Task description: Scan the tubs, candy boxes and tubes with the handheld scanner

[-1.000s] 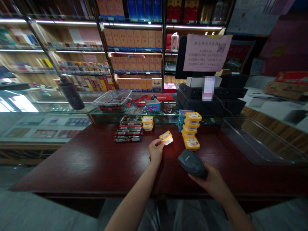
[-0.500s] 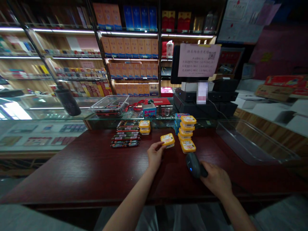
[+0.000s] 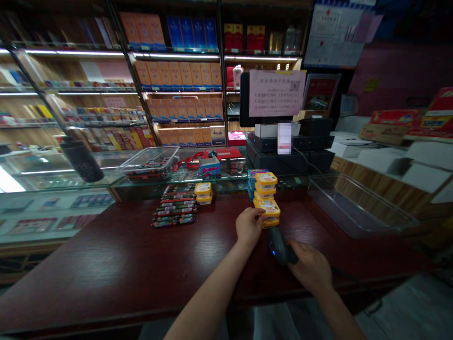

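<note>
My left hand [image 3: 249, 225] pinches the near side of a yellow-lidded plastic tub [image 3: 269, 208], which sits over another tub [image 3: 271, 222] at the front of the group. Just behind stands a stack of like tubs [image 3: 266, 180], beside blue packets [image 3: 251, 182]. In my right hand [image 3: 311, 265] is a dark barcode scanner [image 3: 278, 246] with a small blue light, its head close to the front tubs. Two more tubs [image 3: 203, 192] are stacked further left, next to a row of several dark stick-shaped packs [image 3: 175, 206].
A clear tray [image 3: 361, 212] lies on the right of the dark red table [image 3: 134, 269]. Another clear container [image 3: 150, 163] stands on the glass counter behind, near a small blue box [image 3: 210, 167]. A monitor with a paper sign [image 3: 272, 94] rises at the back.
My left hand has carried its tub to the right, from the table onto the front tub of the group. The scanner stays in my right hand. The view has shifted slightly.
</note>
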`<state>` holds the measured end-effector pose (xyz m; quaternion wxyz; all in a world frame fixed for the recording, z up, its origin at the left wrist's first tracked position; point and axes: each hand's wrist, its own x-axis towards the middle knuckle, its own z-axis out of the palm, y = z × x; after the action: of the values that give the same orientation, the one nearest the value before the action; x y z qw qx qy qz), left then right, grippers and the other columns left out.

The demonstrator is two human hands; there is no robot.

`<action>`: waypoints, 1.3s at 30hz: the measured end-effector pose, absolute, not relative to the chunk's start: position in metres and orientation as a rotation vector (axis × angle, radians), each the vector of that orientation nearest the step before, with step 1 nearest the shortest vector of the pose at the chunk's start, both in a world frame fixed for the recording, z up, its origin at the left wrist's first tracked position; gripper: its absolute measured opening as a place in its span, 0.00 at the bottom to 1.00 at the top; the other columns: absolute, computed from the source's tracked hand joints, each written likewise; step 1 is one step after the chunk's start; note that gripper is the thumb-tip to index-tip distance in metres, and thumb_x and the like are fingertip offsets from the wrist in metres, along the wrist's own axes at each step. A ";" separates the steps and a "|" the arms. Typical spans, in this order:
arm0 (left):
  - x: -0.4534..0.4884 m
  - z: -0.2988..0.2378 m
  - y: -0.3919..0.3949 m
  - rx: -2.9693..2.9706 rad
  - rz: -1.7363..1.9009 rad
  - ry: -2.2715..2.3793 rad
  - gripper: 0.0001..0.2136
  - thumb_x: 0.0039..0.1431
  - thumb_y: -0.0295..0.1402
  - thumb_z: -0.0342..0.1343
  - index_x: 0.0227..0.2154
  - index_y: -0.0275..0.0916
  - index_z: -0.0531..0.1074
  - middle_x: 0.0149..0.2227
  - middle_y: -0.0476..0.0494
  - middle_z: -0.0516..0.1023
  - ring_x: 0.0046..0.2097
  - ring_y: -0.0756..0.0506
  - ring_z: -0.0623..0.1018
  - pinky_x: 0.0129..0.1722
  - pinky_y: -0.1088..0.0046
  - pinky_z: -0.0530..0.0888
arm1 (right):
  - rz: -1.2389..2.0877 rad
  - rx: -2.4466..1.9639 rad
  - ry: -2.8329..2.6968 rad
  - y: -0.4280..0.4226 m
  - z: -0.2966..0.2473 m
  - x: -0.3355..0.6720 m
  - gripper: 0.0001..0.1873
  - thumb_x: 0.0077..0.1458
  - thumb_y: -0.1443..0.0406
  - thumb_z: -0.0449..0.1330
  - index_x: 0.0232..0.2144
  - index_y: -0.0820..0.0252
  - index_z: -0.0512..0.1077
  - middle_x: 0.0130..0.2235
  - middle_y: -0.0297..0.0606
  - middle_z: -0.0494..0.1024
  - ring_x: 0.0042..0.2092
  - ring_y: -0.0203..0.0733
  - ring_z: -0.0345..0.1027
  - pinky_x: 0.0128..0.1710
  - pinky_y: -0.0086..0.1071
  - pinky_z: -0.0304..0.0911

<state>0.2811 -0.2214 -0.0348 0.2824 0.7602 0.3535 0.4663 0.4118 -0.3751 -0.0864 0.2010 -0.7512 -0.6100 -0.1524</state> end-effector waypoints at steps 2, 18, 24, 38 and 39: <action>0.286 -0.037 -0.224 2.061 1.232 0.994 0.07 0.49 0.32 0.61 0.34 0.45 0.79 0.31 0.46 0.77 0.32 0.48 0.74 0.34 0.73 0.68 | -0.429 -2.075 -1.717 -0.375 -0.087 0.414 0.16 0.48 0.69 0.54 0.42 0.58 0.70 0.36 0.38 0.79 0.37 0.42 0.72 0.36 0.32 0.61; 0.277 -0.031 -0.222 2.512 1.091 0.997 0.08 0.55 0.35 0.57 0.37 0.45 0.77 0.35 0.44 0.74 0.37 0.47 0.72 0.35 0.72 0.67 | -0.441 -2.084 -1.723 -0.377 -0.080 0.411 0.15 0.51 0.68 0.53 0.42 0.59 0.71 0.35 0.38 0.79 0.36 0.42 0.72 0.36 0.32 0.60; 0.259 -0.029 -0.209 2.516 1.190 0.962 0.11 0.55 0.38 0.57 0.40 0.44 0.76 0.36 0.44 0.75 0.39 0.45 0.72 0.39 0.70 0.68 | -0.411 -2.086 -1.725 -0.377 -0.083 0.413 0.17 0.49 0.69 0.54 0.42 0.58 0.70 0.37 0.38 0.79 0.38 0.43 0.72 0.38 0.33 0.61; 0.128 -0.011 -0.060 2.399 1.163 1.722 0.15 0.51 0.26 0.54 0.44 0.39 0.74 0.45 0.36 0.70 0.47 0.39 0.71 0.48 0.63 0.67 | -0.467 -2.009 -1.741 -0.380 -0.103 0.419 0.17 0.50 0.66 0.55 0.44 0.59 0.69 0.39 0.39 0.80 0.39 0.44 0.73 0.39 0.35 0.64; 0.124 -0.013 -0.054 2.380 1.123 1.694 0.15 0.51 0.25 0.54 0.42 0.38 0.75 0.43 0.37 0.71 0.45 0.41 0.72 0.47 0.65 0.68 | -0.472 -2.012 -1.741 -0.380 -0.104 0.419 0.17 0.50 0.66 0.55 0.44 0.59 0.69 0.39 0.38 0.80 0.38 0.44 0.73 0.38 0.35 0.64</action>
<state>0.1237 -0.0537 -0.0125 0.0059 0.7603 0.5414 0.3590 0.4188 -0.3797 -0.1039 0.2179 -0.7267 -0.6288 -0.1704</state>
